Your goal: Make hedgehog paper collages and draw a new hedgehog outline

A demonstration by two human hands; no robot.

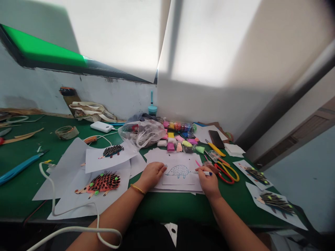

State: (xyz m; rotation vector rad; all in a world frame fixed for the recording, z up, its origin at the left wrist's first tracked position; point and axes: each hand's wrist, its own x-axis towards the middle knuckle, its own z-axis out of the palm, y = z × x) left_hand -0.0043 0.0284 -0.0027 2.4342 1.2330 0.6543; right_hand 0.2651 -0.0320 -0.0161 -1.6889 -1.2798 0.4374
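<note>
My right hand (209,183) grips a white marker with a dark blue end (207,173), its tip at the tail side of a blue hedgehog drawing (178,171). The drawing is on a small white sheet (171,181) lying over a stack of larger paper (157,157). At the sheet's left edge rests my left hand (152,175), fingers curled together. Something small and pale shows at its fingertips, too small to name. Just right of my right hand lie red-and-yellow-handled scissors (227,173).
Clay packets (180,141) and a clear plastic bag (143,132) sit behind the paper. Finished hedgehog pictures lie left (104,183) and right (277,202). A white cable (53,195) loops at left. A phone (216,138) and yellow cutter (216,148) lie at right.
</note>
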